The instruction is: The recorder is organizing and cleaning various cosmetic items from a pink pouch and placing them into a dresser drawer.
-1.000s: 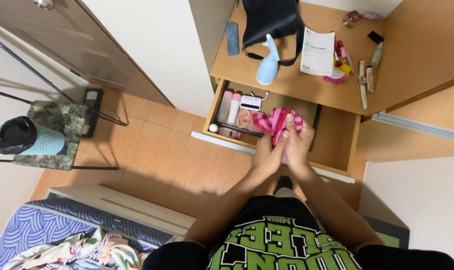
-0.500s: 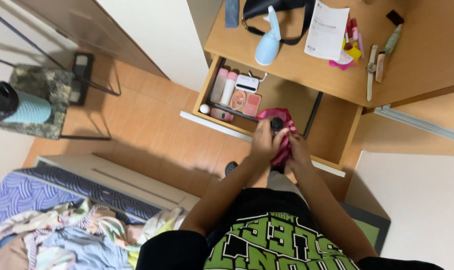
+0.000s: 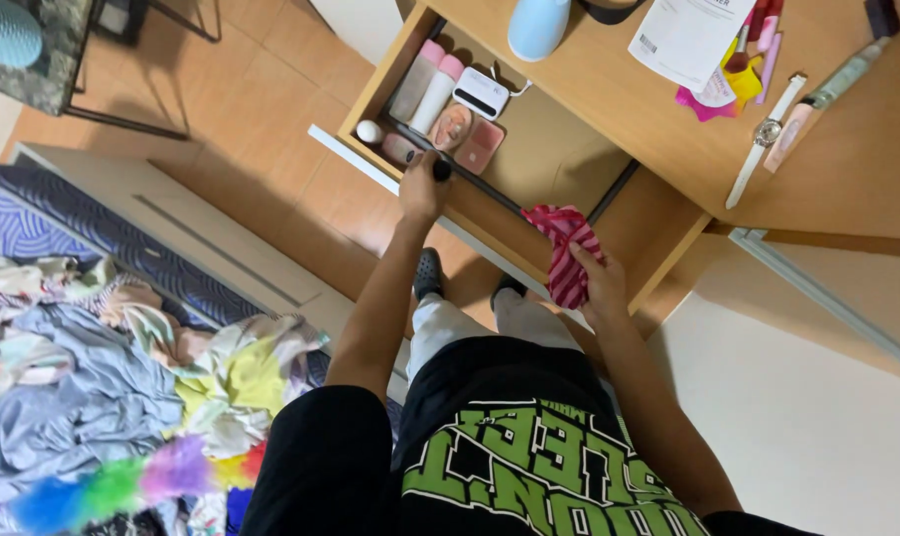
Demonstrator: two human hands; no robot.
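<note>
A wooden drawer (image 3: 490, 213) stands pulled out of a desk. My right hand (image 3: 597, 283) grips a folded pink and red striped cloth (image 3: 567, 253) at the drawer's right front corner. My left hand (image 3: 422, 184) reaches to the drawer's left part and is closed on a small black object (image 3: 442, 169) by a dark divider strip. Behind it in the drawer lie two pink-capped bottles (image 3: 425, 84), a white box (image 3: 481, 93), a small pink case (image 3: 480, 146) and a small white ball (image 3: 369, 131).
On the desk top (image 3: 629, 109) sit a pale blue container (image 3: 537, 25), a paper sheet (image 3: 686, 35), pink and yellow notes, a wristwatch (image 3: 766, 134) and pens. A bed with piled clothes (image 3: 123, 367) fills the lower left. A small table (image 3: 43, 69) stands at the upper left.
My hands have separated: the left hand moved left to the black object by the divider, while the right hand keeps the striped cloth at the drawer's right. The view shifted closer to the drawer.
</note>
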